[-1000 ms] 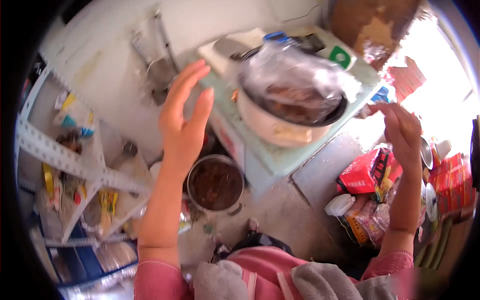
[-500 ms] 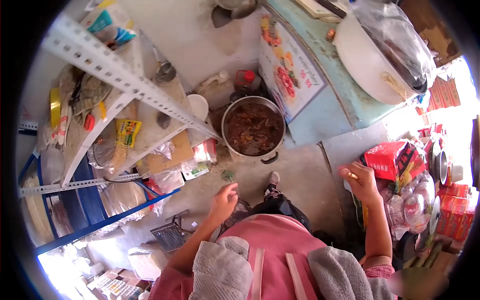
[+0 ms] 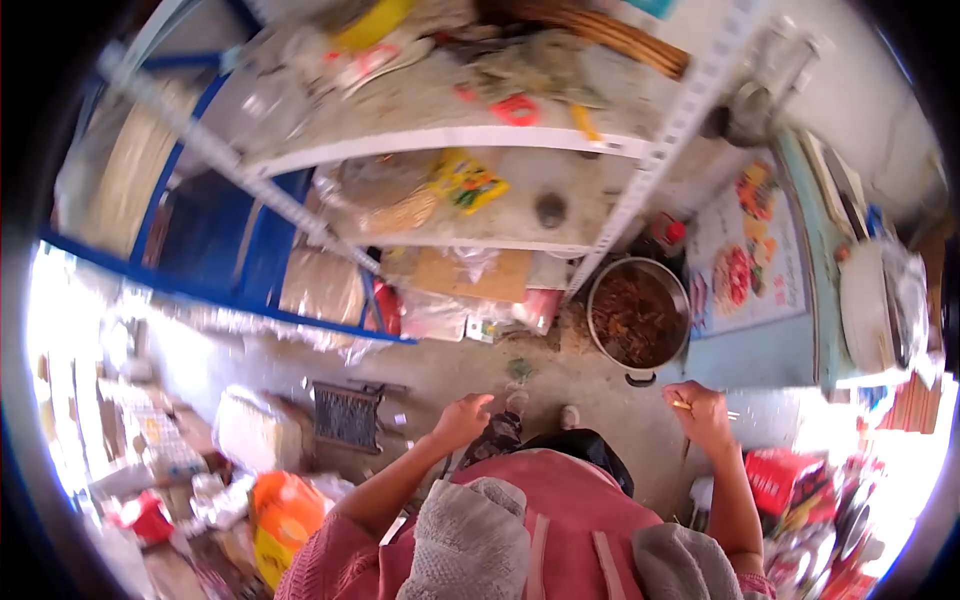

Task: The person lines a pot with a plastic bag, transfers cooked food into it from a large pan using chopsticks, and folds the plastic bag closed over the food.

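Note:
My left hand (image 3: pixel 463 420) hangs in the air in front of me, a little blurred, with its fingers half bent and loosely apart. I see nothing in it. On the other side my right hand (image 3: pixel 698 410) is raised near the pot, fingers curled in and a ring on one of them. No object shows in that hand. The large metal pot (image 3: pixel 638 374) stands low by the wall, full of dark brown food in liquid. Its side handle faces me, and my right hand does not touch it.
A white metal shelf (image 3: pixel 450 142) with bags and packets crosses the far side. Beside the pot is a pale blue cabinet (image 3: pixel 765 350) with a food poster. A folding stool (image 3: pixel 346 415) stands left; red boxes (image 3: pixel 778 482) and an orange bag (image 3: pixel 285 520) lie nearby.
My view has swung left, so the shelf now fills the far side and the pot sits further right. Both hands remain raised, and the right one looks more tightly curled.

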Tool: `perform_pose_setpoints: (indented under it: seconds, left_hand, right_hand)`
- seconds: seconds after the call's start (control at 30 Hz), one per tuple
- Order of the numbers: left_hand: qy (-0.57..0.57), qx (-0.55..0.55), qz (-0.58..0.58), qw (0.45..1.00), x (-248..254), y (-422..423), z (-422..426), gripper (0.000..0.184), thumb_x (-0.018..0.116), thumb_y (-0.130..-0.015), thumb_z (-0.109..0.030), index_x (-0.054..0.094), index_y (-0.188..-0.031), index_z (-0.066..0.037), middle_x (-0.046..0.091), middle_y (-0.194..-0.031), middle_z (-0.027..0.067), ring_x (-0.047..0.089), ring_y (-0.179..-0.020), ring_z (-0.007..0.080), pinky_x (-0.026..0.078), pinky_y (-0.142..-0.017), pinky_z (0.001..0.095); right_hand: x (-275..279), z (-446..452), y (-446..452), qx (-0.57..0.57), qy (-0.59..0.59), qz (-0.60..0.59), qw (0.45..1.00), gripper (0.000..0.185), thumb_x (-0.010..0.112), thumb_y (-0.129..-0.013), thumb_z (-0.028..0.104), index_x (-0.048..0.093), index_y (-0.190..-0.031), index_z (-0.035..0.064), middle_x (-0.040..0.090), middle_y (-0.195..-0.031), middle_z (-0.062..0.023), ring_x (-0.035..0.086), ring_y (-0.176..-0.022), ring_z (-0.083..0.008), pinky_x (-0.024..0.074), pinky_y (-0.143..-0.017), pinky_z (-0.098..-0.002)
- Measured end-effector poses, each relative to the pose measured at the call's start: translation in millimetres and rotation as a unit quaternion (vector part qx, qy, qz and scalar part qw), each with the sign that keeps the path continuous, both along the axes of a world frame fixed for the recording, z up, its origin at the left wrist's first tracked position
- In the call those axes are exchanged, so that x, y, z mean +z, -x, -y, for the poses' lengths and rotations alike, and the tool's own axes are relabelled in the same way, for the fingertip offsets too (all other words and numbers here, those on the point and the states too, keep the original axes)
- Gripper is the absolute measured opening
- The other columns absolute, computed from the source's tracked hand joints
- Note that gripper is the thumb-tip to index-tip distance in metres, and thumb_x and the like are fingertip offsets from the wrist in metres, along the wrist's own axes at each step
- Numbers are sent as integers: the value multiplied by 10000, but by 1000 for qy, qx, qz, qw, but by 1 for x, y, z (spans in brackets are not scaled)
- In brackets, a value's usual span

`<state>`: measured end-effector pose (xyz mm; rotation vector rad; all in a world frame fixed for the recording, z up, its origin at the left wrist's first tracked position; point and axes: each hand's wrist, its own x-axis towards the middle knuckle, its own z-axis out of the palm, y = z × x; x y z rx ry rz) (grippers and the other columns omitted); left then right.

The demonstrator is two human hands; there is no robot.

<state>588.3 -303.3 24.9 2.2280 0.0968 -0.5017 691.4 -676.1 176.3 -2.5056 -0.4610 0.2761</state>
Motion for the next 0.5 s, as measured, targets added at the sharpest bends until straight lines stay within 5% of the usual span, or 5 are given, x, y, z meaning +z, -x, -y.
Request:
perform_pose_setpoints:
  seconds: [0.17,0.5]
  left_hand:
    - [-51,119,-6,992,-22,72,-5,338,486,-740,-128,558,-1061,-50,574,-1019,184,545,-929,367,439,-818,418]
    - [29,406,-135,903,-7,215,70,456,567,-706,-181,534,-1147,-69,568,-982,235,556,-913,359,446,-791,413]
  right_hand:
    - [-2,-44,-29,81,-71,-3,994,83,572,-789,68,598,-865,50,612,-808,-136,606,-721,-302,483,-613,-338]
    - [-59,-119,-69,320,-14,-27,947,158,557,-797,78,599,-946,44,625,-909,-130,603,-864,-281,461,-753,-341]
